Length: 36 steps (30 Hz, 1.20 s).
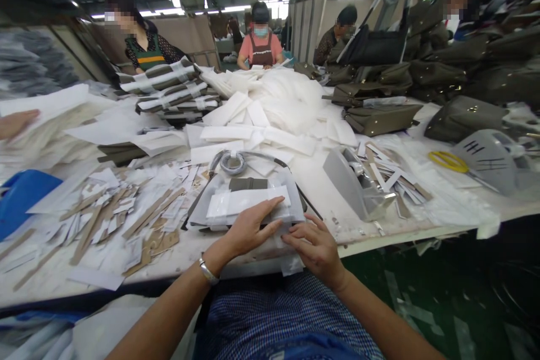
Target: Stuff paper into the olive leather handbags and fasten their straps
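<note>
A dark bag [248, 184] lies on the table in front of me, partly wrapped in a translucent white wrapping sheet [198, 211]. A white strip [223, 202] rests across its top, and its wrapped handle [233, 163] loops at the far side. My left hand [255, 222] lies on the near part of the wrapped bag, fingers stretched and thumb apart. At the bag's near right corner, my right hand [316, 250] has its fingers bent round the edge of the wrapping sheet. The sheet's near end hangs toward my lap.
Cardboard and paper scraps [101, 208] litter the left. A grey tape dispenser [358, 185] and yellow-handled scissors [449, 161] are on the right. White foam sheets [287, 95] and dark bags [379, 115] are piled behind. A co-worker's hand [17, 124] is at far left; several people work beyond.
</note>
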Each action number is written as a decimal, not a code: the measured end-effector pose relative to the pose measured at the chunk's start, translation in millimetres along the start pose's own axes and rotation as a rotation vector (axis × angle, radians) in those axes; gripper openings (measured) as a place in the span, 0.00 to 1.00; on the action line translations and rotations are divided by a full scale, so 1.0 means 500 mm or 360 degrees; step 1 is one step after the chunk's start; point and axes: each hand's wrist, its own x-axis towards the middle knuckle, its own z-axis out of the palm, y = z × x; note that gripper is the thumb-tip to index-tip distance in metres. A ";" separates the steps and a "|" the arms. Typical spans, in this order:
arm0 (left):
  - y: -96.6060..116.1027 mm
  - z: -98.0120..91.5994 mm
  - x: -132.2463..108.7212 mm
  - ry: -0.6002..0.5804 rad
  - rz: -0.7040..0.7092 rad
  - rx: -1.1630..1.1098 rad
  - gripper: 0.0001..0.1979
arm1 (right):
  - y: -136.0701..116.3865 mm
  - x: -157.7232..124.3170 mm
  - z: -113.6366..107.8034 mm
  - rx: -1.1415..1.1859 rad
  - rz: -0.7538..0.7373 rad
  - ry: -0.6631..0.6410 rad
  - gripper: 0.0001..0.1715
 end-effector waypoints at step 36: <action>-0.015 0.090 -0.013 0.0264 0.0239 0.0735 0.27 | 0.017 -0.073 0.029 0.0023 -0.0153 -0.0305 0.23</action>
